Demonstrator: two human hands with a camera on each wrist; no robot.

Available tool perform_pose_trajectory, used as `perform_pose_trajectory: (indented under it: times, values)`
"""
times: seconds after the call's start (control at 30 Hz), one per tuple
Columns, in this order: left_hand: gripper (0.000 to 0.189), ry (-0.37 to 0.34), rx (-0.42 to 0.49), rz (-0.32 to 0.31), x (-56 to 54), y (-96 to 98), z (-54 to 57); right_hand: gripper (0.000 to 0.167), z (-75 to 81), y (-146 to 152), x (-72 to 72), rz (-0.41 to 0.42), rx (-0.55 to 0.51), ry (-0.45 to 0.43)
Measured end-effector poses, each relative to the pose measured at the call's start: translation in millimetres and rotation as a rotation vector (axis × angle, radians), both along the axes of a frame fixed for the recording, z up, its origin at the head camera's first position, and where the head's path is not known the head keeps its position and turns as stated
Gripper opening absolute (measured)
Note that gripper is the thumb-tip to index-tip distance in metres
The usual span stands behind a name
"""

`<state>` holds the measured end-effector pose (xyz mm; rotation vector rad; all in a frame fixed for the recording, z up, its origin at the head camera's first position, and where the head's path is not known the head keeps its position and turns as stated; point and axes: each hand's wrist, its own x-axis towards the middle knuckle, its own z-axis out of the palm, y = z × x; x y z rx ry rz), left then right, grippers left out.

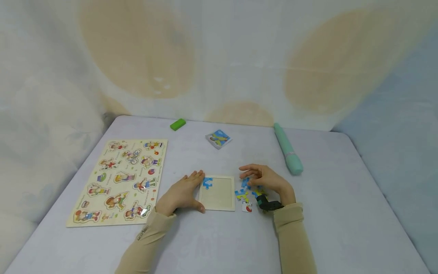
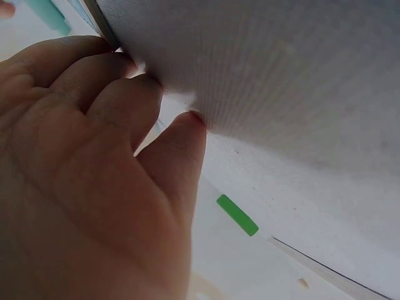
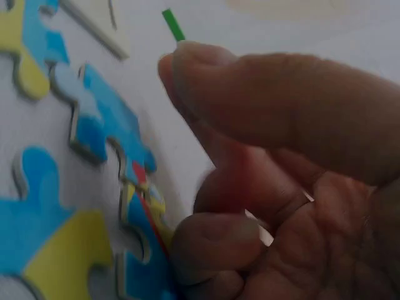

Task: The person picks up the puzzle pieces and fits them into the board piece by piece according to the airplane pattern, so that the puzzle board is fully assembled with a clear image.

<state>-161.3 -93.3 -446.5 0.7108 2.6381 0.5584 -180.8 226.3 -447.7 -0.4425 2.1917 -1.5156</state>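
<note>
A small square puzzle tray (image 1: 217, 209) lies on the table with one blue jigsaw piece (image 1: 207, 183) in its far left corner. My left hand (image 1: 183, 194) rests along the tray's left edge, fingers extended and thumb at the near corner. Loose jigsaw pieces (image 1: 242, 196) in blue and yellow lie right of the tray, with a white-and-red piece (image 1: 247, 206) nearest me. Over these pieces hovers my right hand (image 1: 268, 179), its fingers loosely bent. In the right wrist view, a blue piece (image 3: 103, 115) lies beside the fingers, and no piece shows in the hand.
A large wooden picture board (image 1: 118, 179) with cartoon figures covers the left side. At the back lie a green block (image 1: 178, 124) and a small picture puzzle (image 1: 219, 139). A mint-green rolled bundle (image 1: 288, 150) lies behind the right hand.
</note>
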Motion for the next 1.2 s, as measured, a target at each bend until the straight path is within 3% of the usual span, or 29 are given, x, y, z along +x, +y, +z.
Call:
perform_pose_trajectory:
  times: [0.37, 0.63, 0.87, 1.07, 1.2]
  values:
    - [0.115, -0.003, 0.029, 0.003, 0.4, 0.2, 1.0, 0.051, -1.9, 5, 2.1, -0.053, 0.162, 0.07]
    - [0.115, -0.005, 0.029, 0.003, 1.2, 0.8, 2.1, 0.046, -0.1, -3, 3.0, -0.101, 0.223, 0.061]
    - [0.115, -0.004, 0.025, 0.0, 0.6, 1.4, 1.5, 0.022, 0.1, -6, 2.2, -0.16, 0.325, 0.104]
    - [0.116, -0.009, 0.02, -0.002, 1.0, 0.5, 1.7, 0.035, -0.1, -14, 1.5, -0.299, 0.25, 0.053]
    - [0.115, -0.011, 0.025, -0.006, 0.4, 0.0, 3.0, 0.033, 8.1, -30, 2.4, -0.366, 0.175, 0.056]
